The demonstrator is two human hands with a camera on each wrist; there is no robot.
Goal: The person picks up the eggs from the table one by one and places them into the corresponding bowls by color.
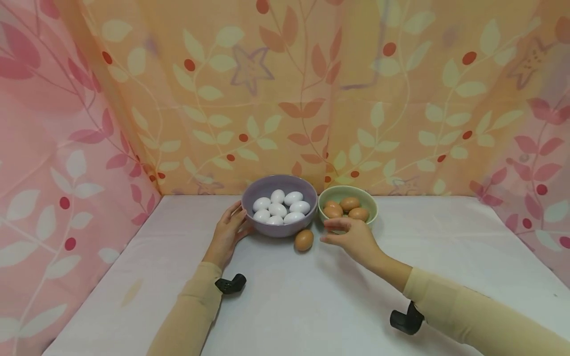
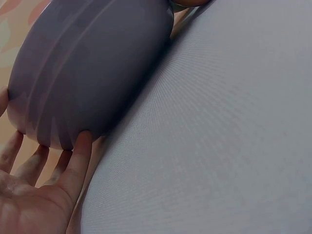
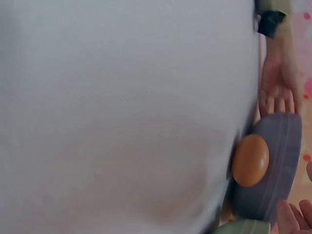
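Observation:
A purple bowl full of several white eggs stands at the back of the table. My left hand rests its fingertips against the bowl's left side; the left wrist view shows those fingers spread along the purple wall. One brown egg lies on the cloth just in front of the purple bowl. Right of that egg, my right hand hovers with fingers extended and nothing held, in front of the green bowl. Inside the green bowl are several brown eggs.
White cloth covers the table. Behind the bowls hangs an orange leaf-patterned curtain, with pink patterned curtains on both sides. Each sleeve carries a small black device at the wrist. The two bowls stand side by side, close together.

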